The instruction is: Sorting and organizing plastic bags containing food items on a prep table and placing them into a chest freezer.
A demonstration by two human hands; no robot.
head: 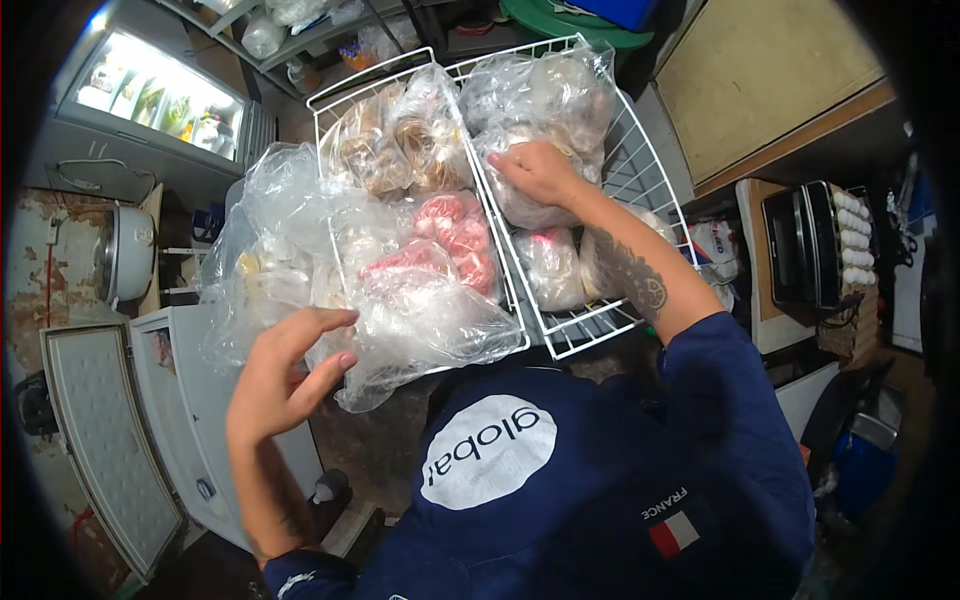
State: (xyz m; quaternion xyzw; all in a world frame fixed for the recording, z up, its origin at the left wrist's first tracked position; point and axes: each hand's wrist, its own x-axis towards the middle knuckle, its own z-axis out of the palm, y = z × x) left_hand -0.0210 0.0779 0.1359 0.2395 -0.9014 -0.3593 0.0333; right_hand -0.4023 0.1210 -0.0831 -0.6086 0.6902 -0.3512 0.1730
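Two white wire baskets stand side by side before me. The left basket [517, 326] holds clear plastic bags of brown food [367, 154] at its far end and a bag of red meat pieces [457, 240] nearer me. My left hand [289, 375] is beside its near left corner, thumb and fingers apart, holding nothing. In the right basket [671, 184] are several bags of pale, frosty food [555, 300]. My right hand [536, 172] is over a large clear bag [525, 206] there, fingers curled; whether they grip its plastic is unclear. More clear bags [277, 195] lie at the left.
A lit glass-door refrigerator [157, 97] is at the upper left, above a rice cooker [131, 251]. A white chest freezer [217, 420] with its lid [112, 442] raised is at the lower left. Trays of eggs [855, 240] sit at the right, near a wooden board [772, 90].
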